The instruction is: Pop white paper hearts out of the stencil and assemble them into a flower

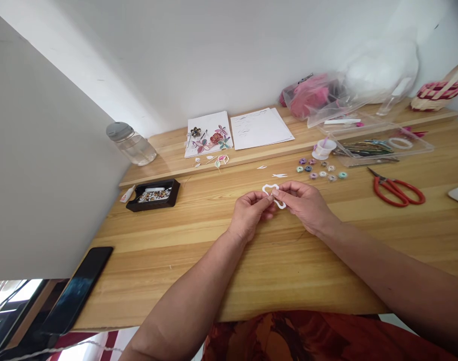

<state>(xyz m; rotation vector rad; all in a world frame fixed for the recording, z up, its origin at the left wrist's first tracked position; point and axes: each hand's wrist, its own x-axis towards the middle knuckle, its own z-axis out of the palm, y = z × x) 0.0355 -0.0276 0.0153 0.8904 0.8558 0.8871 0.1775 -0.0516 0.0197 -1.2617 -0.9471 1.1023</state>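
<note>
Both my hands meet over the middle of the wooden table, pinching a white wavy-edged cutout that looks like paper. My left hand grips its left side between thumb and fingers. On the other side, my right hand pinches it, thumb on top. Part of the cutout hides behind my fingertips, and its lower end shows between the hands. Just beyond lie small white slivers. Several thread bobbins in various colours sit past my right hand, and red-handled scissors lie farther right.
At the left are a black box of beads, a small tube, a phone and a water bottle. Along the raised back ledge lie paper sheets and flower pieces. A clear tray and basket stand right.
</note>
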